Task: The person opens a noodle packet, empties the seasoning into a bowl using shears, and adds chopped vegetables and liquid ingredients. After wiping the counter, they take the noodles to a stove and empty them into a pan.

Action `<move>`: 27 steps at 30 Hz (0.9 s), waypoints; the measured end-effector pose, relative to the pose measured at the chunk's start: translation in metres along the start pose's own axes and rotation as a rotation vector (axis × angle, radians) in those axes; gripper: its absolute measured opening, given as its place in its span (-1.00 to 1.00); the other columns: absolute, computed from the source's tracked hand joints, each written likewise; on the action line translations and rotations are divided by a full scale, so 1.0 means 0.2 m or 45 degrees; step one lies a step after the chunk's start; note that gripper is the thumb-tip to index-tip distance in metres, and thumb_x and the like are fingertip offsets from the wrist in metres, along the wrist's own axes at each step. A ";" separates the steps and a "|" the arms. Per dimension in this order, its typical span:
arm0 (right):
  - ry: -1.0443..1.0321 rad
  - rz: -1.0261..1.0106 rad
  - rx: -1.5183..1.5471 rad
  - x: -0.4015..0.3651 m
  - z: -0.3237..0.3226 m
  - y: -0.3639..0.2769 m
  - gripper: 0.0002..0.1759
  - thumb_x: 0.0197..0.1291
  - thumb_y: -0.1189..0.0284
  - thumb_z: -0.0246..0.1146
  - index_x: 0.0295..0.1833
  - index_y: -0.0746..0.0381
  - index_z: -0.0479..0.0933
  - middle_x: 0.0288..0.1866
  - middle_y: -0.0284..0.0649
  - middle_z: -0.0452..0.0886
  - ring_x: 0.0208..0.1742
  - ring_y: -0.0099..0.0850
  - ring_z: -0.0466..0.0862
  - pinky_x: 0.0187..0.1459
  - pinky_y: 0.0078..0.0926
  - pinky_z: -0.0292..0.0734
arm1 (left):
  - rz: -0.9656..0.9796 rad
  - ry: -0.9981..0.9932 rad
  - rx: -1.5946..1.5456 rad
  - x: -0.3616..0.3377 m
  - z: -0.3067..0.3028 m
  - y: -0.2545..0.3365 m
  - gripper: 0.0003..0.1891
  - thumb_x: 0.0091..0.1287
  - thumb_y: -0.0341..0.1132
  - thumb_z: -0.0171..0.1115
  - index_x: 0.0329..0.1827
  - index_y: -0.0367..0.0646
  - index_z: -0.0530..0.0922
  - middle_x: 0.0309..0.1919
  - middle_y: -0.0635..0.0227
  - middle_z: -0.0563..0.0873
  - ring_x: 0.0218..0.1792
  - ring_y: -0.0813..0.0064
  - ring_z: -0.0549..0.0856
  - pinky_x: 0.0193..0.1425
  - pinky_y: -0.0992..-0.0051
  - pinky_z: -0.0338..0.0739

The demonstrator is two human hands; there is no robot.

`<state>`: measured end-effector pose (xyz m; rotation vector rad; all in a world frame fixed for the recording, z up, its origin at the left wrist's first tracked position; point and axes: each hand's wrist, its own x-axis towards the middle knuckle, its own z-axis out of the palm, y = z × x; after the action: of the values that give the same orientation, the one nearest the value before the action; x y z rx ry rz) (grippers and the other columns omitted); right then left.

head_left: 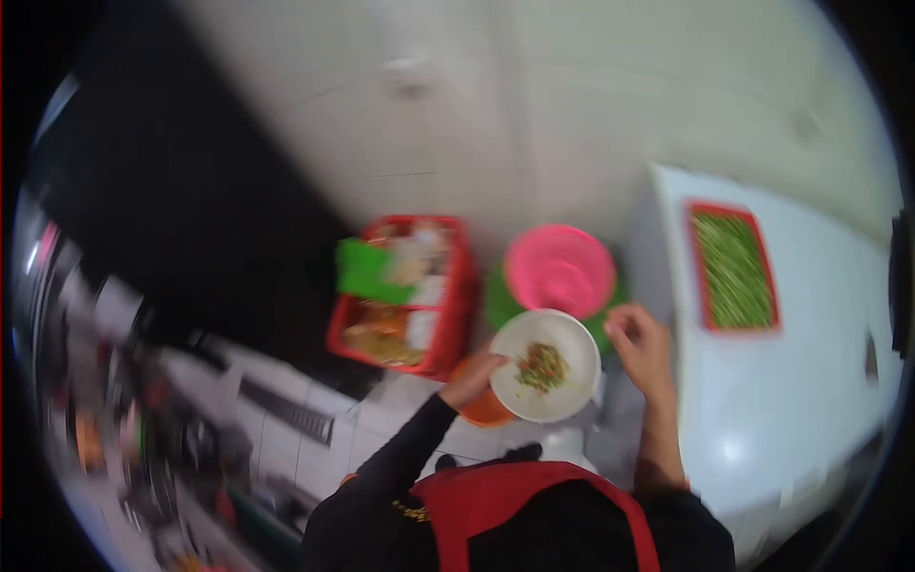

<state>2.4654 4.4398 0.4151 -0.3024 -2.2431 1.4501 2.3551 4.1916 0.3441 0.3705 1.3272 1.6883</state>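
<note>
A white bowl [578, 355] is tilted toward me in front of my body. Chopped green and reddish food [541, 368] lies in its middle. My left hand [477, 377] grips the bowl by its left rim, the thumb over the edge. To the right of the bowl, apart from its rim, is my right hand [640, 351]. Its fingers are curled in toward the thumb; blur hides whether anything is between them. Just beyond the bowl stands a pink basin [560, 257], partly covered by the bowl's far edge.
A red crate [456, 286] with packets and a green item [367, 270] stands at left. Orange [486, 408] and green [499, 297] containers show around the bowl. On the white counter-like top [734, 419] at right sits a red tray [699, 276] of long green vegetables [734, 272]. A floor drain [286, 412] is lower left.
</note>
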 end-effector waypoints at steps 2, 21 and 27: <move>-0.394 0.067 0.095 -0.03 0.32 0.03 -0.53 0.02 0.52 0.26 0.10 0.29 0.37 -0.08 -0.17 0.53 -0.16 -0.48 0.56 -0.13 -0.50 0.45 | 0.019 0.248 0.301 -0.29 -0.15 0.08 -0.47 0.25 -0.33 -0.05 0.30 -0.25 0.13 0.11 0.24 0.40 0.11 0.52 0.41 0.18 0.49 0.32; -2.747 0.335 0.097 -0.87 3.36 -0.67 -0.58 0.24 0.43 0.04 0.21 0.29 0.28 -0.01 -0.19 0.48 -0.07 -0.46 0.52 -0.14 -0.48 0.50 | 0.211 2.122 -0.518 -2.68 -0.80 -1.02 -0.42 0.34 0.00 -0.03 0.33 -0.08 0.14 0.12 0.25 0.45 0.02 0.41 0.54 0.04 0.43 0.44; -2.672 0.431 0.250 -0.66 3.71 -0.93 -0.56 0.16 0.60 -0.01 0.20 0.32 0.28 -0.06 -0.17 0.54 -0.14 -0.43 0.58 -0.09 -0.49 0.50 | 0.398 2.343 -0.919 -3.01 -0.99 -1.15 -0.49 0.36 -0.04 -0.08 0.27 -0.12 0.21 0.06 0.26 0.51 -0.06 0.37 0.60 -0.04 0.44 0.45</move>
<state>2.2350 3.7087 0.2933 1.8466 -3.1995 2.6944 2.6412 3.5890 0.2454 -1.8988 1.5398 2.6018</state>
